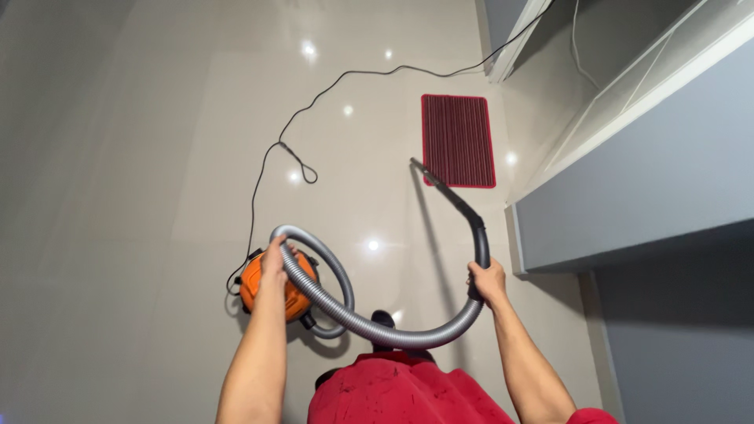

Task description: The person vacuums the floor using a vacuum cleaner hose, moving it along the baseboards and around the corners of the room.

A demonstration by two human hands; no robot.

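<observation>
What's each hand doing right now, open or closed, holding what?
Left hand: closed on the grey vacuum hose, above the orange vacuum.
Right hand: closed on the black wand handle.

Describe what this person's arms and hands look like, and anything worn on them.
Both forearms are bare to above the elbow, with no gloves, watch, or rings visible on the left hand or the right hand. A red garment covers the torso, its red sleeve edge showing near the right upper arm.

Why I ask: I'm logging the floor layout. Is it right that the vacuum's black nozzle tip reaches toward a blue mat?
Not quite: the head view shows the mat is red, not blue. The black nozzle does reach toward it, tip at its lower left edge.
</observation>
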